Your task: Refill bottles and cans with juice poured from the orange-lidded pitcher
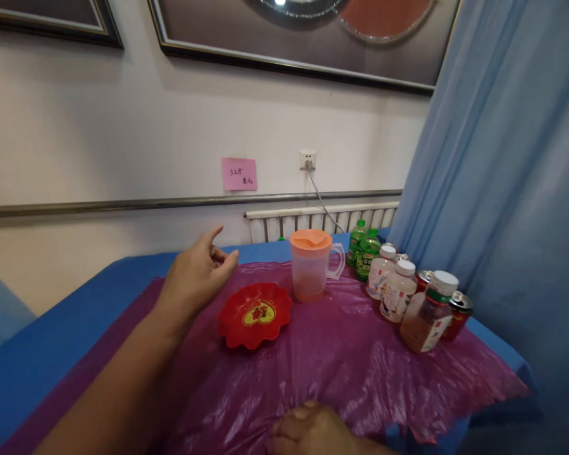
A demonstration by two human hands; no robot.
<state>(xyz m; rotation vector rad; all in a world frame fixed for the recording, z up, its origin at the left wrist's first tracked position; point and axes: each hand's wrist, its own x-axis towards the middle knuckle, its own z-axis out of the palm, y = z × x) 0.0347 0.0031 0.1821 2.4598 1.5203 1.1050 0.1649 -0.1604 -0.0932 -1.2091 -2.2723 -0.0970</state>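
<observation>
My left hand (196,272) is raised over the left part of the purple plastic sheet (332,373), with its fingers apart and nothing in them. Just right of it and lower lies a red scalloped plate (230,322) with a yellow print in its middle. Behind the plate to the right stands a clear pitcher (308,272) with an orange lid, a little amber liquid at its bottom, and its handle turned right. At the near edge my right hand (310,430) rests on the sheet, fingers curled in; nothing shows in it, though its palm is hidden.
On the right side stand two green bottles (367,253), several white-capped bottles (398,291) and some drink cans (459,309). A blue curtain (516,189) hangs beside them. Behind the blue-covered table (109,291) are a radiator (275,227), a rail (171,203) and a socket with a cord (308,160).
</observation>
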